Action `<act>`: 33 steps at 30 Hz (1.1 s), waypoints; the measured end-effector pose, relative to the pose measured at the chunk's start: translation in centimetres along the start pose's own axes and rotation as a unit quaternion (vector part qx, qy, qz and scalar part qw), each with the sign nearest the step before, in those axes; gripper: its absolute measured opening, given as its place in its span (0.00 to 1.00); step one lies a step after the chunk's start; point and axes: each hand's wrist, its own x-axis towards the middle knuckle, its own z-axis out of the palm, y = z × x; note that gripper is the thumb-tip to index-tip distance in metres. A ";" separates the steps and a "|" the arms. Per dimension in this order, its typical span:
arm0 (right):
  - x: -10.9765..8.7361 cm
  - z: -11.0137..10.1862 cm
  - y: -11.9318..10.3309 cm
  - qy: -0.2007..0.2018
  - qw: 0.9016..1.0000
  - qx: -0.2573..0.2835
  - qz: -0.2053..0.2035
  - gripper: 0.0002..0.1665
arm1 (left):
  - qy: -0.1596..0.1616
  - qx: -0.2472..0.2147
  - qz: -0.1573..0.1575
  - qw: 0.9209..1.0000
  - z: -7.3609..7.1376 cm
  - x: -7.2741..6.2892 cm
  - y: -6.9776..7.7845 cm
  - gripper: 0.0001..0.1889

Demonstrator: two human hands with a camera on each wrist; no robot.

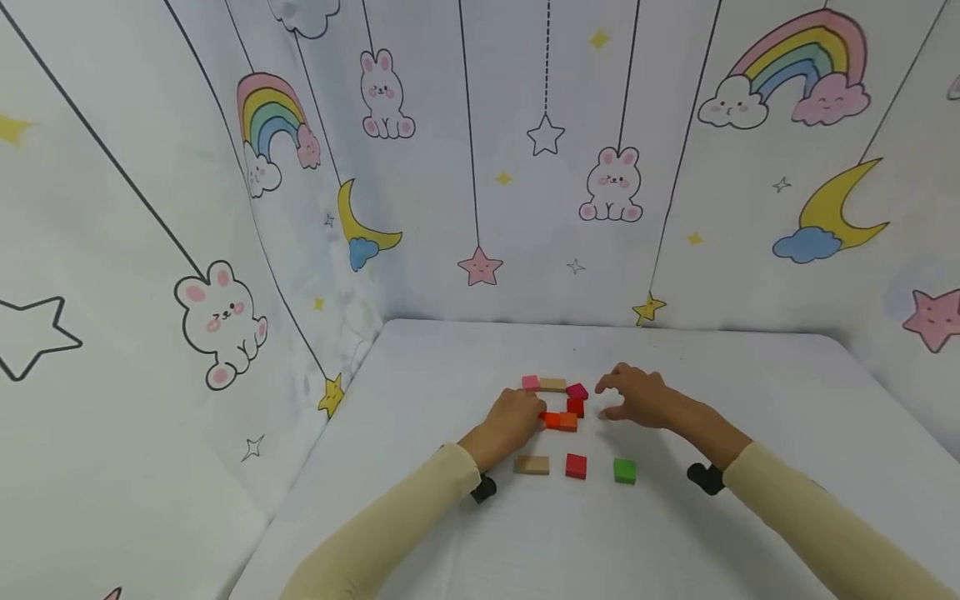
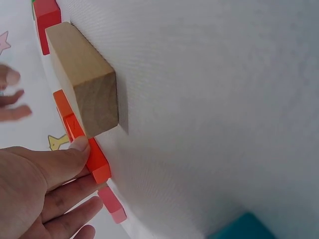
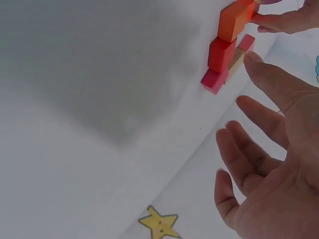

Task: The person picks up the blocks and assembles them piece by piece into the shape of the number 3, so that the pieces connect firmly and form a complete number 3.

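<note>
My left hand [image 1: 512,419] pinches a red-orange block [image 2: 98,162] between thumb and fingers at the left end of a short row. An orange block [image 1: 568,422] adjoins it on the right. Behind that stands a red block [image 1: 575,407], with a crimson block [image 1: 577,391] at the far corner. From there a tan wooden block [image 1: 552,385] and a pink block [image 1: 530,383] continue leftward along the back. My right hand [image 1: 641,397] hovers right of these blocks, fingers spread and loosely bent, holding nothing.
Nearer the front lie another tan wooden block [image 1: 532,465], a red block [image 1: 576,466] and a green block [image 1: 624,471], spaced apart. A teal block [image 2: 244,229] shows in the left wrist view. Patterned cloth walls [image 1: 420,208] border the white table [image 1: 750,392] at the back and left.
</note>
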 end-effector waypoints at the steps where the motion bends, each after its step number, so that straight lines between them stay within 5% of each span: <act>1: -0.8 -0.1 0.1 -0.005 1.000 0.004 0.001 0.26 | 0.001 0.002 -0.001 1.000 0.0 0.0 0.0 0.11; 8: -6.2 1.2 0.3 -0.025 0.999 0.025 0.003 0.23 | -0.009 -0.008 -0.003 1.000 -0.3 -0.4 -0.1 0.11; 13: -8.3 3.2 0.0 -0.014 0.999 0.032 0.000 0.21 | -0.009 -0.009 -0.007 1.000 -0.2 -0.4 -0.2 0.12; 33: -7.8 4.6 -0.8 0.054 0.999 -0.003 0.006 0.20 | -0.004 -0.015 0.003 1.000 -0.6 -0.3 0.2 0.11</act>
